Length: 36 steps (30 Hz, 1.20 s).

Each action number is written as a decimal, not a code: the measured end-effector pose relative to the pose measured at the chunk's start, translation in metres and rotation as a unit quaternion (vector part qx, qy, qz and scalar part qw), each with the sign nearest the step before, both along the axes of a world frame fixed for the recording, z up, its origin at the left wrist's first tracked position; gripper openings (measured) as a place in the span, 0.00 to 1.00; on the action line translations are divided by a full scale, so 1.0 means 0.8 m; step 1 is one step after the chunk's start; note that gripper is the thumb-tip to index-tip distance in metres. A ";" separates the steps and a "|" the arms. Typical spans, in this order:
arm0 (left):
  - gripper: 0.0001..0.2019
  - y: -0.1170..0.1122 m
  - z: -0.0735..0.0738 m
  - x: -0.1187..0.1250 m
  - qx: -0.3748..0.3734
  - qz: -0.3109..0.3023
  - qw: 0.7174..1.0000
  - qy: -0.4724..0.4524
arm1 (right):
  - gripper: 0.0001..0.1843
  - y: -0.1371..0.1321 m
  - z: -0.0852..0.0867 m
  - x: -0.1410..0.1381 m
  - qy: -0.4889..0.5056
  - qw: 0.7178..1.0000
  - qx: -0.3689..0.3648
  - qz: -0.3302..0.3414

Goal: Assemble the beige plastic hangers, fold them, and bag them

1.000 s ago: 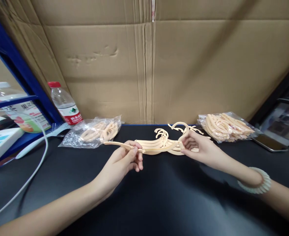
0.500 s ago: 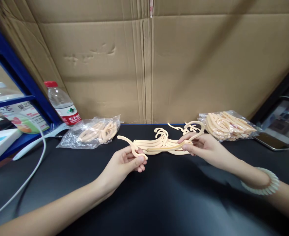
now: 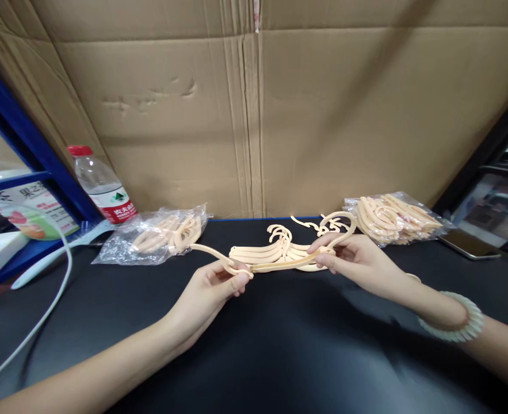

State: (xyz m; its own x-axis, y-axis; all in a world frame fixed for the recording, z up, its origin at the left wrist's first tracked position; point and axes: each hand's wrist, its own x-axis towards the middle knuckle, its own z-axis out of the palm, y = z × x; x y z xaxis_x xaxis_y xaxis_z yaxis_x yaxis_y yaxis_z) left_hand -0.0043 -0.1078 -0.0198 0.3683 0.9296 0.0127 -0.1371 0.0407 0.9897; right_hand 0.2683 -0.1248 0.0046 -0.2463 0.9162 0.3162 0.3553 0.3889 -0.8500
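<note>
Fairly bright light is being spread evenly here, seemingly from above. Across the tan corrugated cardboard wall (image 3: 171, 144), a broad diagonal shadow is thrown between one and two o'clock. At five, a bluish sheen is picked up on the smooth black tabletop (image 3: 279, 345); at four, a soft shadow is cast below the bare right forearm (image 3: 428, 303). White glints are scattered over the crinkled clear plastic bag (image 3: 119, 244) at nine. Towards ten, the slanting blue metal frame (image 3: 14, 121) is stretched by wide-angle distortion.
</note>
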 end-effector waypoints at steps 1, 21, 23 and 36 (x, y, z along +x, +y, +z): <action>0.09 0.000 -0.002 0.000 -0.003 0.000 1.000 -0.009 | 0.13 -0.001 0.000 0.000 -0.003 1.000 0.000 0.001; 0.07 -0.004 0.005 -0.003 -0.096 -0.080 0.985 -0.118 | 0.06 -0.010 -0.001 -0.002 -0.078 0.984 0.158 -0.023; 0.07 -0.004 0.005 -0.002 -0.097 -0.085 0.984 -0.125 | 0.05 -0.011 -0.001 -0.002 -0.076 0.983 0.166 -0.020; 0.10 0.000 -0.004 -0.001 -0.065 -0.096 0.985 -0.127 | 0.10 -0.020 -0.009 -0.007 -0.074 0.963 0.258 0.020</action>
